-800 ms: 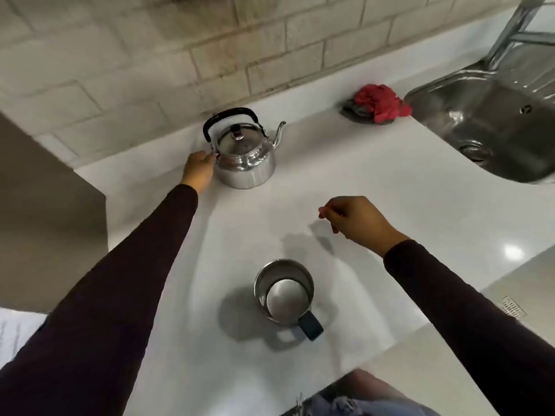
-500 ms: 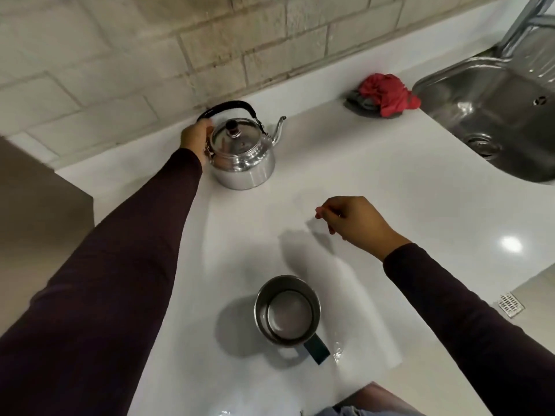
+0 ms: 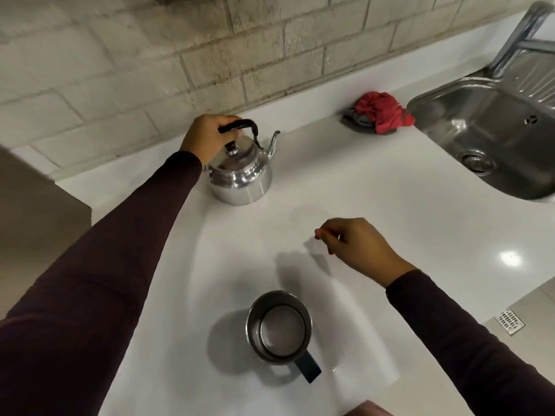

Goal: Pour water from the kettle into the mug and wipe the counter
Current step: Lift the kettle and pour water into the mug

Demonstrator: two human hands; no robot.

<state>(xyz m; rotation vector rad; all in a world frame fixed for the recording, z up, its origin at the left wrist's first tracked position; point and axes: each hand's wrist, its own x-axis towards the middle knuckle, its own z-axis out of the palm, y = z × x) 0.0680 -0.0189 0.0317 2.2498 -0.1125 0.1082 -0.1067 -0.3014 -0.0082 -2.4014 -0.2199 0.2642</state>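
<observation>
A shiny steel kettle (image 3: 243,181) with a black handle stands upright on the white counter (image 3: 345,187) near the back wall, its spout pointing right. My left hand (image 3: 207,139) is closed around the top of its handle. A steel mug (image 3: 279,327) with a dark handle stands near the front edge, its mouth up. My right hand (image 3: 357,244) hovers above the counter between kettle and mug, fingers loosely curled and holding nothing. A crumpled red cloth (image 3: 381,115) lies by the back wall, next to the sink.
A steel sink (image 3: 492,136) with a drain and a tap (image 3: 519,34) takes up the right side. A brick wall runs behind the counter. A grey surface (image 3: 36,223) borders the counter on the left. A floor drain (image 3: 509,321) shows at lower right.
My left hand rose from the kettle's left side to the top of the handle and closed on it. The right hand and the mug stayed in place.
</observation>
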